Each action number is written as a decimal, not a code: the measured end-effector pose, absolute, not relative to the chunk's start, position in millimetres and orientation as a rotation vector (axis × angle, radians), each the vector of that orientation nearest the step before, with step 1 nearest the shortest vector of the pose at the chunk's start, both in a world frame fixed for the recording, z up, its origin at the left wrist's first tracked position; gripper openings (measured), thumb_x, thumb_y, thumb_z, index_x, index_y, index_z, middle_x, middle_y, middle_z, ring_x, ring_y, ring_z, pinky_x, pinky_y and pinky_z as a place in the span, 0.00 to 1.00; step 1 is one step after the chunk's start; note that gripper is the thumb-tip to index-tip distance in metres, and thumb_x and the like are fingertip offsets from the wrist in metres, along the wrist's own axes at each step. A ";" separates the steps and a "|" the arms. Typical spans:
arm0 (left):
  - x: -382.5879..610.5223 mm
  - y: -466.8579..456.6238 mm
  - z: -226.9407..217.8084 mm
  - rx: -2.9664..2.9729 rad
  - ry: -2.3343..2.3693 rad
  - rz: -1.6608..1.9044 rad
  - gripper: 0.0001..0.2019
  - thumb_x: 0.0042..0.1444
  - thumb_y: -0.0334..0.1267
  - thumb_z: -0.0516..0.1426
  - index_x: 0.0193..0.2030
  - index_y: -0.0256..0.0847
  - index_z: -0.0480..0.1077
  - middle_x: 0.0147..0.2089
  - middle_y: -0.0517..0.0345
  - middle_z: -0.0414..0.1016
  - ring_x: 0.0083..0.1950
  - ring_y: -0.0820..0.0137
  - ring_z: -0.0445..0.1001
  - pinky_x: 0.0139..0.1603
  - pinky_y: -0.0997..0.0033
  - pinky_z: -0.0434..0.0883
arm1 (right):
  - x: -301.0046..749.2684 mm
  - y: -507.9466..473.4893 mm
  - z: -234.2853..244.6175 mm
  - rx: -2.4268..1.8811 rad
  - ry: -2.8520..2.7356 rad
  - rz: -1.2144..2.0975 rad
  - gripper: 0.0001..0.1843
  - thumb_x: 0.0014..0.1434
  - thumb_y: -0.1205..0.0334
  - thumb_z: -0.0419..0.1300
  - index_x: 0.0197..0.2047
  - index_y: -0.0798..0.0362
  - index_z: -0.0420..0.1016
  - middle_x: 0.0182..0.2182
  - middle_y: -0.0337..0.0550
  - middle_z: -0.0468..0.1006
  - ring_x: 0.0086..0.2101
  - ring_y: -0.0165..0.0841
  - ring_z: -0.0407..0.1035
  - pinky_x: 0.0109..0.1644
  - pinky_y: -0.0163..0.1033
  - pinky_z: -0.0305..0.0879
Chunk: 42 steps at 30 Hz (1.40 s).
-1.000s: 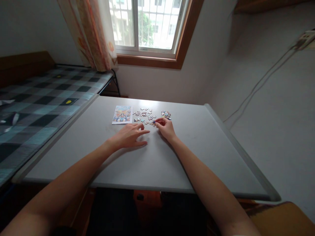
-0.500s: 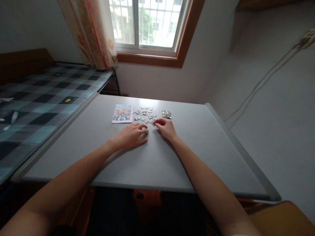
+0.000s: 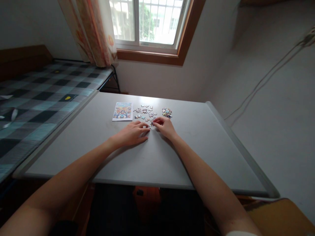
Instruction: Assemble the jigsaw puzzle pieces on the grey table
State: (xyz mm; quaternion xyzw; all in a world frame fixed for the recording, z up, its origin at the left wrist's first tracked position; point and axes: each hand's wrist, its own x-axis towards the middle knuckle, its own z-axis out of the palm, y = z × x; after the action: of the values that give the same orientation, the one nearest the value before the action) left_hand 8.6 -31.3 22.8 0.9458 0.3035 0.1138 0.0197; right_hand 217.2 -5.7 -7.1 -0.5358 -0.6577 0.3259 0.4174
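Several loose jigsaw pieces (image 3: 144,111) lie spread on the white table (image 3: 147,157), just beyond my hands. My right hand (image 3: 165,126) is closed in a pinch on a small dark puzzle piece (image 3: 153,124) at the near edge of the spread. My left hand (image 3: 133,132) rests on the table to the left, its fingers apart and the fingertips beside the nearest pieces. Whatever lies under those fingertips is partly hidden. A heaped pile of puzzle pieces (image 3: 167,112) sits beyond my right hand.
A printed picture sheet (image 3: 122,111) lies left of the pieces. A bed with a checked cover (image 3: 49,95) stands along the table's left side. Beyond the far edge are a wall and a window (image 3: 147,23). A cable (image 3: 261,83) hangs on the right wall.
My right hand has shifted slightly left, with the pinched piece closer to my left fingertips. My left hand has moved slightly right. The view has tilted a little.
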 end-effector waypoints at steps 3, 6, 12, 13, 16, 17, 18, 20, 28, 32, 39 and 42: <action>8.9 -30.5 21.8 2.933 0.925 0.354 0.19 0.63 0.46 0.52 0.57 0.44 0.71 0.58 0.52 0.71 0.56 0.60 0.67 0.57 0.58 0.66 | 216.8 -6.8 -7.0 -1.373 -1.691 0.807 0.05 0.52 0.66 0.62 0.33 0.56 0.78 0.26 0.42 0.79 0.26 0.29 0.71 0.31 0.34 0.64; 8.5 -29.5 21.0 2.918 0.925 0.345 0.19 0.63 0.47 0.52 0.57 0.44 0.70 0.58 0.52 0.70 0.56 0.60 0.67 0.57 0.58 0.65 | 216.7 -7.8 -6.0 -1.413 -1.718 0.800 0.05 0.52 0.66 0.62 0.33 0.56 0.79 0.26 0.42 0.79 0.25 0.29 0.71 0.32 0.34 0.64; 7.9 -28.2 19.9 2.914 0.928 0.334 0.20 0.63 0.47 0.51 0.58 0.44 0.69 0.59 0.52 0.70 0.57 0.60 0.66 0.58 0.58 0.65 | 216.0 -10.1 -2.2 -1.452 -1.780 0.764 0.05 0.52 0.67 0.62 0.33 0.55 0.80 0.28 0.43 0.81 0.29 0.30 0.73 0.35 0.34 0.66; 7.8 -28.1 19.8 2.916 0.927 0.336 0.20 0.63 0.47 0.51 0.58 0.44 0.69 0.59 0.53 0.70 0.57 0.60 0.66 0.58 0.58 0.65 | 215.7 -10.8 -1.3 -1.461 -1.795 0.732 0.05 0.52 0.67 0.62 0.32 0.55 0.80 0.28 0.44 0.81 0.29 0.31 0.73 0.36 0.34 0.66; 7.7 -28.0 19.4 2.911 0.921 0.348 0.20 0.63 0.47 0.51 0.58 0.45 0.69 0.59 0.53 0.70 0.57 0.60 0.66 0.58 0.58 0.65 | 214.4 -13.4 1.3 -1.482 -1.839 0.639 0.05 0.52 0.68 0.62 0.32 0.55 0.80 0.29 0.43 0.81 0.30 0.30 0.73 0.36 0.34 0.65; 7.6 -27.9 19.3 2.908 0.920 0.353 0.20 0.63 0.47 0.51 0.58 0.45 0.69 0.59 0.53 0.70 0.57 0.60 0.66 0.58 0.58 0.65 | 213.8 -14.2 1.9 -1.487 -1.849 0.619 0.05 0.52 0.68 0.61 0.32 0.54 0.80 0.28 0.42 0.81 0.30 0.30 0.72 0.36 0.34 0.65; 7.5 -27.9 19.0 2.904 0.918 0.356 0.20 0.63 0.47 0.51 0.58 0.45 0.70 0.59 0.53 0.70 0.57 0.61 0.66 0.58 0.58 0.65 | 213.2 -15.0 2.4 -1.493 -1.856 0.604 0.05 0.53 0.68 0.61 0.32 0.54 0.80 0.28 0.42 0.81 0.30 0.30 0.72 0.36 0.34 0.64; 7.1 -27.7 18.5 2.899 0.918 0.361 0.20 0.63 0.47 0.51 0.58 0.45 0.69 0.59 0.53 0.70 0.57 0.61 0.66 0.59 0.58 0.64 | 212.0 -16.2 2.6 -1.503 -1.868 0.579 0.06 0.53 0.69 0.60 0.32 0.55 0.80 0.27 0.42 0.80 0.29 0.29 0.71 0.36 0.33 0.63; 7.1 -28.1 18.6 2.880 0.922 0.373 0.19 0.63 0.47 0.52 0.58 0.46 0.69 0.59 0.52 0.70 0.57 0.61 0.66 0.58 0.58 0.64 | 210.9 -14.6 -5.2 -1.483 -1.946 0.436 0.06 0.52 0.68 0.60 0.33 0.56 0.80 0.26 0.41 0.76 0.29 0.29 0.67 0.37 0.34 0.62; 6.8 -27.9 18.6 2.880 0.915 0.379 0.19 0.63 0.47 0.52 0.58 0.46 0.69 0.59 0.53 0.70 0.57 0.61 0.66 0.57 0.58 0.65 | 214.5 -13.1 -2.9 -1.441 -1.961 0.481 0.08 0.53 0.70 0.60 0.34 0.55 0.80 0.29 0.42 0.75 0.30 0.29 0.67 0.39 0.34 0.63; 6.6 -28.2 19.1 2.882 0.912 0.378 0.19 0.63 0.46 0.52 0.58 0.44 0.70 0.57 0.54 0.71 0.56 0.61 0.66 0.58 0.58 0.64 | 217.4 -14.4 2.6 -1.408 -2.072 0.494 0.15 0.52 0.75 0.57 0.34 0.51 0.84 0.32 0.42 0.74 0.29 0.28 0.65 0.40 0.34 0.63; 6.9 -28.2 18.9 2.877 0.913 0.373 0.19 0.63 0.47 0.52 0.58 0.44 0.69 0.58 0.54 0.71 0.56 0.61 0.65 0.58 0.58 0.64 | 215.5 -16.2 1.6 -1.429 -2.070 0.518 0.15 0.53 0.74 0.57 0.36 0.51 0.84 0.33 0.43 0.74 0.29 0.28 0.65 0.38 0.34 0.62</action>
State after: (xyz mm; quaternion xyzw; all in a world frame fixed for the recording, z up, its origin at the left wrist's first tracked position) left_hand 6.9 -28.2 18.9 0.9447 0.2999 0.1226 0.0500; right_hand 215.5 -16.2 1.6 -0.5336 -0.7731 0.1933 0.2831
